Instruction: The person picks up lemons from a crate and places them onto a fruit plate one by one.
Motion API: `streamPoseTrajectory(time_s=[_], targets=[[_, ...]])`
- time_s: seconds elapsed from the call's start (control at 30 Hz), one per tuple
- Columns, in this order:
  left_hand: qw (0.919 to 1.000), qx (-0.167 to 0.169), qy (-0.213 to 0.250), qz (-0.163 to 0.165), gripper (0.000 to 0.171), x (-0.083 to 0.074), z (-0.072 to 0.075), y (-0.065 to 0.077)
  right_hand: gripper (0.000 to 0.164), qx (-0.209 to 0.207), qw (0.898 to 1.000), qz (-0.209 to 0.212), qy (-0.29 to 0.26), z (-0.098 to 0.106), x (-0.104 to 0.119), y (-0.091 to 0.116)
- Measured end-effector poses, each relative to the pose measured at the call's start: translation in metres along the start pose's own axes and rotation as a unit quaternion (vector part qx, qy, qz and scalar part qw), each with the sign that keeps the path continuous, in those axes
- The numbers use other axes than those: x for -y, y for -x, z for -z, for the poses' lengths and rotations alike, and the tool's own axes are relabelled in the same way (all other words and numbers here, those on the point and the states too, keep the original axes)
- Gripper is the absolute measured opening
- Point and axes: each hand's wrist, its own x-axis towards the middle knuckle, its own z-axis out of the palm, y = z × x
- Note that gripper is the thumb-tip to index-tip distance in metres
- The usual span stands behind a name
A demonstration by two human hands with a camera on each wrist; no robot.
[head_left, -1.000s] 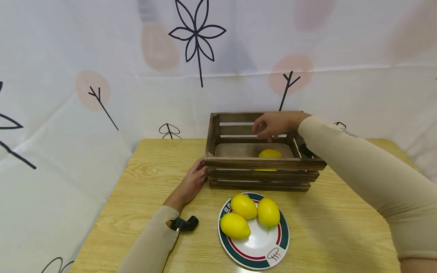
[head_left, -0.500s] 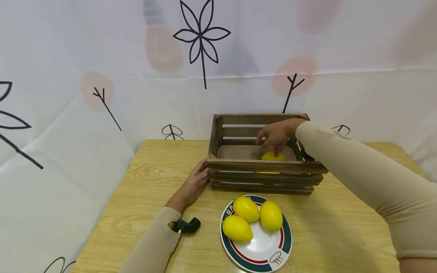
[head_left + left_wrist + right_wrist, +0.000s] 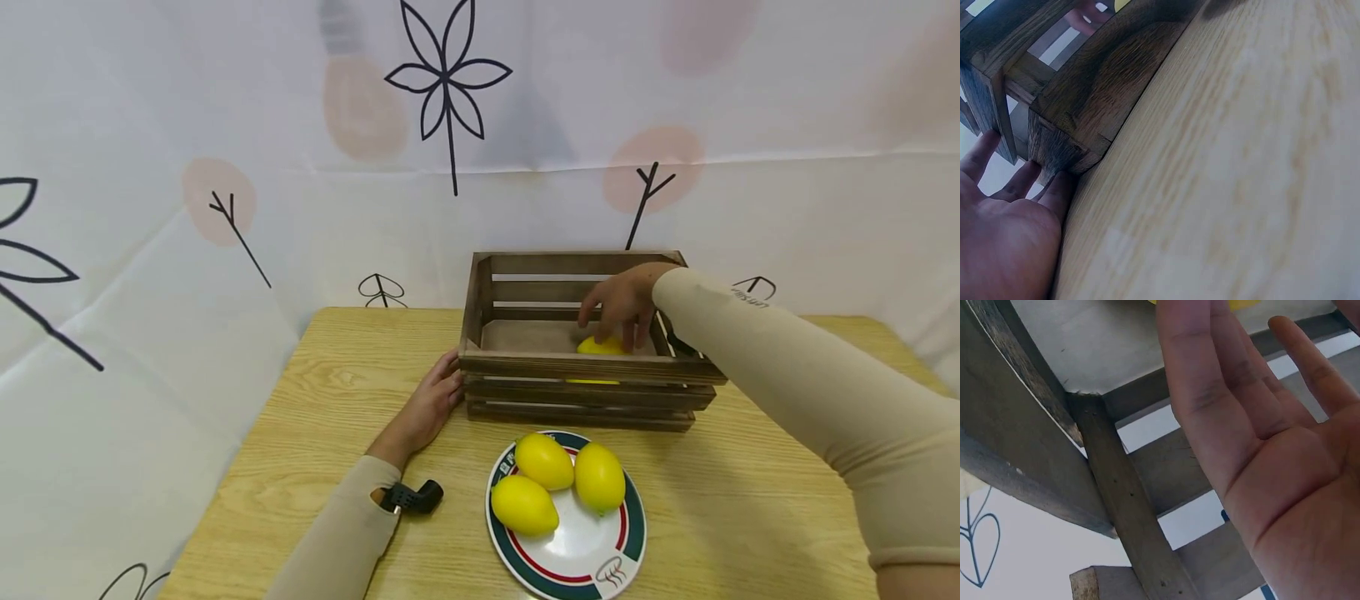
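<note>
A slatted dark wooden crate (image 3: 555, 365) stands at the back of the table with a yellow lemon (image 3: 591, 346) inside it. My right hand (image 3: 624, 302) reaches down into the crate, its fingers over the lemon and partly covering it. In the right wrist view, the fingers of that hand (image 3: 1285, 469) are fairly straight, and only a sliver of lemon (image 3: 1246, 303) shows past them. Against the crate's left end rests my left hand (image 3: 423, 410). The left wrist view has its fingertips (image 3: 1019, 178) touching the slats near the table, straight rather than curled.
In front of the crate, a white plate (image 3: 577, 560) with a green and red rim carries three lemons (image 3: 543, 461). The light wooden table (image 3: 330, 367) meets a patterned white cloth (image 3: 300, 208) behind it. A black wrist camera (image 3: 416, 497) sits on my left wrist.
My right hand has lowered from above the crate onto the lemon inside, its fingers now over it. My left hand stays at the crate's end. The view has shifted slightly.
</note>
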Motion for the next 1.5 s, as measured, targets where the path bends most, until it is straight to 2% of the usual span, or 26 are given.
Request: streamPoseTrajectory(time_s=[0.27,0.43,0.63,0.9,1.2,1.5], targets=[[1.0000,0.004,-0.003,-0.003,0.057,0.000,-0.001,-0.001,0.060,-0.002,1.000,-0.003,0.015,-0.005,-0.002,-0.005],[1.0000,0.005,-0.005,-0.005,0.056,-0.001,0.000,-0.001,0.065,-0.003,1.000,0.012,0.013,-0.004,-0.003,-0.010],[1.0000,0.002,-0.009,0.001,0.056,-0.001,0.001,-0.001,0.064,-0.023,0.998,0.034,0.046,-0.002,-0.004,-0.016],[1.0000,0.000,-0.005,0.000,0.056,-0.001,0.001,-0.001,0.058,-0.023,0.998,0.013,0.053,-0.006,-0.004,-0.019],[1.0000,0.001,-0.002,-0.003,0.056,-0.001,0.001,-0.001,0.062,-0.016,0.998,0.002,0.067,-0.010,0.000,-0.019],[1.0000,0.003,-0.002,-0.004,0.057,0.000,0.002,-0.002,0.064,-0.012,0.996,0.017,0.091,-0.013,0.003,-0.017]])
